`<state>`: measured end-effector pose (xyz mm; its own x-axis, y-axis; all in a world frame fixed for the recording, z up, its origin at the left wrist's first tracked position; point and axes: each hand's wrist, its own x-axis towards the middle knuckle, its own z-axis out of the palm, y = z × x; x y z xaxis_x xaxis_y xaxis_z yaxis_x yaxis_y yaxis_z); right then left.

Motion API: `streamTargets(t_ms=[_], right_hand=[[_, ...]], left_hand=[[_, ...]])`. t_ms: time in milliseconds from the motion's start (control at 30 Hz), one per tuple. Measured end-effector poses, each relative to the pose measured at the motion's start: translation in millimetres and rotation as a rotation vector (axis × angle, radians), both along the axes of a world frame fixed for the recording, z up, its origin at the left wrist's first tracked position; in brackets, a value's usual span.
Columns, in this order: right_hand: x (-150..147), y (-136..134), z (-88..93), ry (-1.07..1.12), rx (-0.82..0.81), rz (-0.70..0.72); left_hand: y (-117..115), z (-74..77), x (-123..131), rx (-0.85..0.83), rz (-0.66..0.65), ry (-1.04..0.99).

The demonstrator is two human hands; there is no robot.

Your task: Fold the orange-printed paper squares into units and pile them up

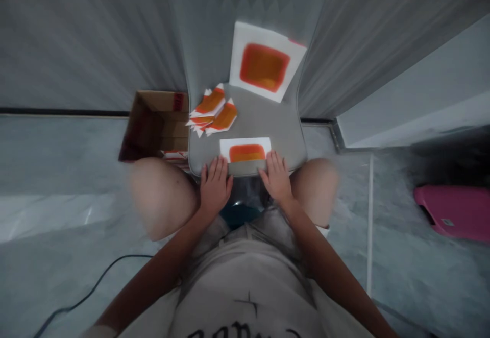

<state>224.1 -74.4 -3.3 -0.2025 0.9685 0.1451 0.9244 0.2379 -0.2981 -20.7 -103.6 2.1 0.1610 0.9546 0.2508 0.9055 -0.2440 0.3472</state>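
Observation:
A white paper strip with an orange-red print (247, 152) lies near the front edge of the grey chair seat (268, 118). At its left end rests my left hand (215, 182), fingers stretched out flat. My right hand (277, 177) lies on its right end, fingers also extended. Behind the strip to the left is a loose pile of folded orange-and-white paper pieces (212, 111). Larger white sheets with an orange-red square (265, 66) sit toward the back right of the seat, partly against the backrest.
An open cardboard box (153, 128) stands on the floor left of the chair, with some orange-and-white paper low inside or beside it. A pink plastic object (459, 212) is at the far right. A dark cable (103, 276) crosses the floor at lower left. Grey curtains hang behind.

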Motion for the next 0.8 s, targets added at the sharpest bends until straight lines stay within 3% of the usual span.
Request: streamTargets(t_ms=[133, 367, 800], right_hand=[[-11, 0, -7.9, 0.069, 0.072, -0.102], [-12, 13, -2.6, 0.174, 0.22, -0.172], [-16, 22, -12.7, 0.263, 0.27, -0.212]], left_hand=[[1, 1.3, -3, -0.018, -0.014, -0.017], [1, -1.4, 3, -0.041, 0.029, -0.005], [1, -5.7, 8, -0.092, 0.06, 0.021]])
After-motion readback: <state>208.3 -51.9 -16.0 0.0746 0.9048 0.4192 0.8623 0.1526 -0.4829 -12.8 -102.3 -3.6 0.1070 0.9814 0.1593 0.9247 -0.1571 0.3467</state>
